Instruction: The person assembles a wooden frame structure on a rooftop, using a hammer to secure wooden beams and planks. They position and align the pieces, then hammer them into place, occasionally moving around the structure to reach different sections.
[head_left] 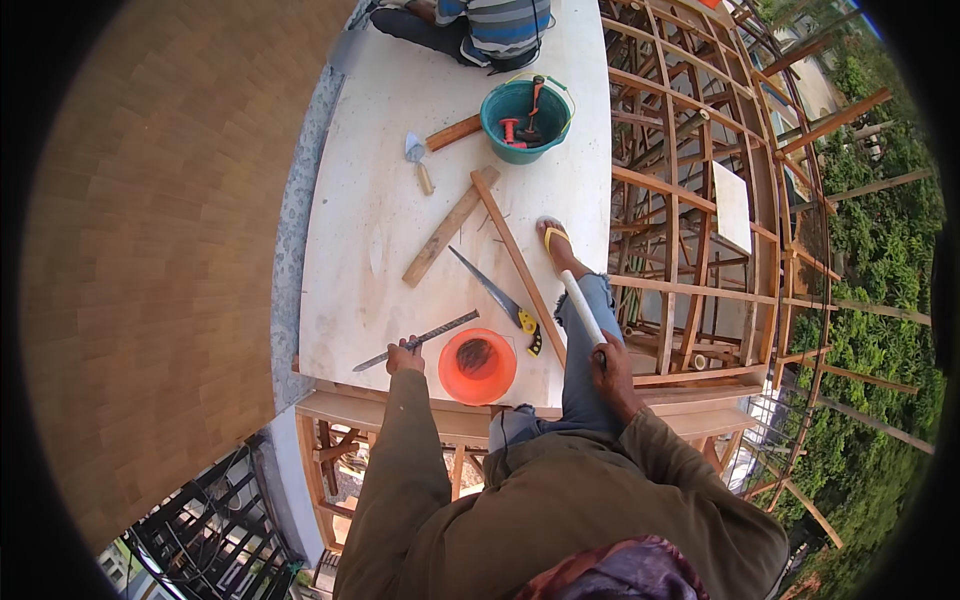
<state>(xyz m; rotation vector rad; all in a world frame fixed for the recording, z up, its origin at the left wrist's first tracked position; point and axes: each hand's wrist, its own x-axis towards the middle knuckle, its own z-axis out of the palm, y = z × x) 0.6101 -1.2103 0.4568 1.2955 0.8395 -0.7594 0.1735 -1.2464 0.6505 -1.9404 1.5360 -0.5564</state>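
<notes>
My left hand (pixel 405 357) is closed around a dark metal bar (pixel 445 328), tapered to a point at its left end. The bar is held low over the pale board (pixel 345 290). In my right hand (pixel 613 372) is a white pipe (pixel 582 306), gripped near its lower end and slanting up and left across my leg. Between my hands stands an orange bucket (pixel 450 375) with dark, thin pieces inside. A handsaw (pixel 493 290) with a yellow and black handle lies just beyond it.
Wooden strips (pixel 450 228) (pixel 515 248) and a trowel (pixel 418 160) lie on the board. Farther off, a green bucket (pixel 500 105) holds hand tools. Another person (pixel 500 30) sits at the far end. Open timber framing (pixel 690 200) borders the right; a woven wall (pixel 190 250) rises left.
</notes>
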